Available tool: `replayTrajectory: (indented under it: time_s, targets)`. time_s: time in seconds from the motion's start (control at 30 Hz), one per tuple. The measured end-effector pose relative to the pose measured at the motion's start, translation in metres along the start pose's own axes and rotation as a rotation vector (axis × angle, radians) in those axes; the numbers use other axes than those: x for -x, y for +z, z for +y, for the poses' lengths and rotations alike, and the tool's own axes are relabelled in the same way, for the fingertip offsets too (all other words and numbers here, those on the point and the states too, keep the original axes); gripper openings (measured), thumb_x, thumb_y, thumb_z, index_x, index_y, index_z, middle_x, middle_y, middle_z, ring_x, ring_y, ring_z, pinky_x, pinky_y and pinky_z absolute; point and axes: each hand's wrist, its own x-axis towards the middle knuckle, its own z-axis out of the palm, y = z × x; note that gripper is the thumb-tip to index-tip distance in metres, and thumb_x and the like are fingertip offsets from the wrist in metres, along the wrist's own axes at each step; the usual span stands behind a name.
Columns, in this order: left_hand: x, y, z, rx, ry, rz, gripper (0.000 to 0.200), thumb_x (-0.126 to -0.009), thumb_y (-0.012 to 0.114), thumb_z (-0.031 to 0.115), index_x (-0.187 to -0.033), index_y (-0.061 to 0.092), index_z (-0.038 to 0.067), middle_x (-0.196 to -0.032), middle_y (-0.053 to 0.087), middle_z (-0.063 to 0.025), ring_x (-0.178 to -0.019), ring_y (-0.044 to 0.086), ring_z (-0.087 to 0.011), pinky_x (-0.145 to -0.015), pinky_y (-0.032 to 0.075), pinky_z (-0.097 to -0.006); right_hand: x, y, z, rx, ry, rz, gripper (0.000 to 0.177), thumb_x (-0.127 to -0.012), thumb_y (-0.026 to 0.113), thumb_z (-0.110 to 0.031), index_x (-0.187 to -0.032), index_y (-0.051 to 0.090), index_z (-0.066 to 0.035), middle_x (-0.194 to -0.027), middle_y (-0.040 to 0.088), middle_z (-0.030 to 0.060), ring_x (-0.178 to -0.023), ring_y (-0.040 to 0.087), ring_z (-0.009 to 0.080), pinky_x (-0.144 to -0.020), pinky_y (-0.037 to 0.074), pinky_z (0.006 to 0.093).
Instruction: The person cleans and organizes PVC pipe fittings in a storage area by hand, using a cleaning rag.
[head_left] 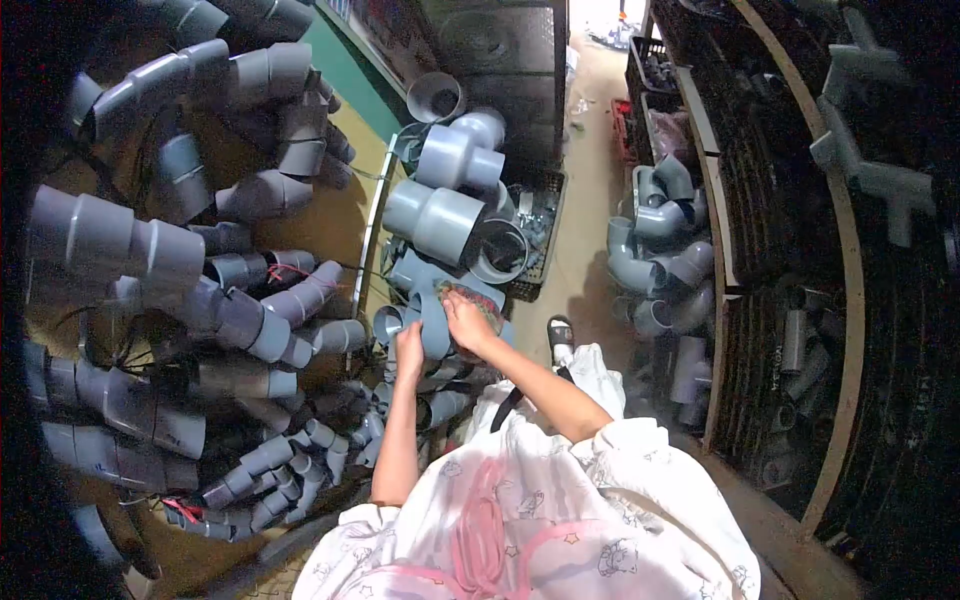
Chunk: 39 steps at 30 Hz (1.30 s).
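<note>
My left hand (409, 346) is closed round the near edge of a grey-blue plastic pipe fitting (430, 318). Just to the right, my right hand (467, 318) presses against the same fitting, its fingers bent over a red-and-green flecked piece that looks like a cloth (487, 298). Part of the fitting is hidden by both hands. Above them lie a large grey reducer (432, 220) and another reducer (458, 157), piled on further fittings. An open pipe end (498, 250) faces me beside the cloth.
Strings of grey elbows (170, 245) hang along the left wall. A black crate (545, 225) stands behind the pile. On the right, bent pipe fittings (660, 215) lie beside dark shelving (780, 250). A narrow floor aisle (595, 180) runs between.
</note>
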Motion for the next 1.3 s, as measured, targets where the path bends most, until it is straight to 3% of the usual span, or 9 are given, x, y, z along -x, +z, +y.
replayTrajectory:
  time_s: [0.3, 0.53, 0.6, 0.87, 0.93, 1.0, 1.07, 1.23, 1.3]
  targets:
    - [0.0, -0.002, -0.004, 0.034, 0.047, 0.029, 0.033, -0.08, 0.045, 0.024, -0.07, 0.053, -0.007, -0.064, 0.052, -0.0025, -0.061, 0.044, -0.0101, -0.059, 0.037, -0.0266, 0.039, 0.008, -0.027, 0.192, -0.09, 0.076, 0.041, -0.086, 0.036, -0.019, -0.117, 0.036, 0.007, -0.123, 0.035, 0.0242, -0.112, 0.036, 0.0367, -0.094, 0.03, 0.0368]
    - [-0.012, 0.003, -0.023, 0.025, 0.026, 0.005, 0.035, -0.08, 0.044, 0.026, -0.071, 0.052, -0.007, -0.066, 0.054, -0.0037, -0.063, 0.045, -0.0114, -0.06, 0.037, -0.0281, 0.017, 0.004, 0.009, -0.18, -0.099, 0.13, 0.041, -0.088, 0.033, -0.024, -0.112, 0.043, 0.008, -0.119, 0.04, 0.0232, -0.11, 0.04, 0.0332, -0.094, 0.03, 0.035]
    - [-0.009, 0.004, -0.015, -0.008, -0.002, 0.002, 0.036, -0.08, 0.044, 0.027, -0.072, 0.051, -0.008, -0.066, 0.054, -0.0046, -0.064, 0.046, -0.0125, -0.061, 0.037, -0.0288, 0.012, 0.002, 0.013, -0.053, -0.094, 0.082, 0.04, -0.088, 0.034, -0.023, -0.112, 0.043, 0.007, -0.118, 0.041, 0.0236, -0.109, 0.04, 0.0342, -0.094, 0.031, 0.0351]
    - [-0.023, 0.003, -0.037, -0.097, 0.024, -0.061, 0.037, -0.081, 0.041, 0.027, -0.076, 0.051, -0.008, -0.065, 0.054, -0.0108, -0.064, 0.047, -0.0153, -0.063, 0.037, -0.0314, 0.024, -0.012, -0.052, -0.308, -0.17, 0.378, 0.029, -0.088, 0.037, -0.022, -0.09, 0.051, 0.003, -0.075, 0.054, 0.0199, -0.068, 0.052, 0.0324, -0.063, 0.039, 0.0362]
    - [-0.012, 0.008, -0.02, -0.088, 0.046, 0.018, 0.037, -0.081, 0.04, 0.027, -0.075, 0.05, -0.007, -0.063, 0.053, -0.0114, -0.064, 0.046, -0.0151, -0.063, 0.037, -0.0314, 0.015, -0.02, -0.043, -0.243, -0.148, 0.368, 0.029, -0.088, 0.036, -0.021, -0.089, 0.051, 0.004, -0.078, 0.054, 0.0206, -0.073, 0.052, 0.0339, -0.067, 0.04, 0.0363]
    - [-0.02, 0.007, -0.031, -0.056, -0.02, -0.031, 0.037, -0.082, 0.04, 0.028, -0.077, 0.052, -0.007, -0.066, 0.056, -0.0111, -0.066, 0.047, -0.0151, -0.065, 0.038, -0.0303, 0.004, -0.003, -0.017, -0.031, -0.429, 0.555, 0.03, -0.087, 0.036, -0.022, -0.087, 0.051, 0.004, -0.084, 0.053, 0.0212, -0.081, 0.051, 0.0354, -0.074, 0.04, 0.0374]
    - [-0.021, 0.007, -0.033, -0.029, -0.044, -0.03, 0.037, -0.082, 0.04, 0.028, -0.079, 0.053, -0.006, -0.069, 0.056, -0.0102, -0.068, 0.048, -0.0141, -0.066, 0.038, -0.0294, 0.025, -0.007, -0.018, 0.153, -0.391, -0.058, 0.035, -0.086, 0.037, -0.021, -0.108, 0.046, 0.005, -0.115, 0.043, 0.022, -0.112, 0.036, 0.0341, -0.094, 0.027, 0.0405]
    - [-0.009, 0.007, -0.013, -0.028, 0.061, -0.024, 0.035, -0.082, 0.043, 0.03, -0.067, 0.05, 0.0, -0.055, 0.043, 0.0006, -0.054, 0.04, -0.0101, -0.049, 0.032, -0.0278, 0.011, 0.019, 0.009, 0.247, -0.451, 0.146, 0.039, -0.085, 0.038, -0.021, -0.111, 0.041, 0.008, -0.117, 0.041, 0.0236, -0.111, 0.035, 0.0357, -0.095, 0.025, 0.041]
    - [-0.013, 0.002, -0.02, -0.149, 0.05, -0.062, 0.035, -0.082, 0.043, 0.031, -0.069, 0.052, 0.0, -0.056, 0.045, 0.0004, -0.054, 0.041, -0.01, -0.049, 0.033, -0.0269, -0.02, 0.01, 0.026, 0.097, -0.223, -0.069, 0.039, -0.085, 0.037, -0.022, -0.111, 0.042, 0.006, -0.116, 0.042, 0.022, -0.108, 0.039, 0.0347, -0.093, 0.029, 0.0372]
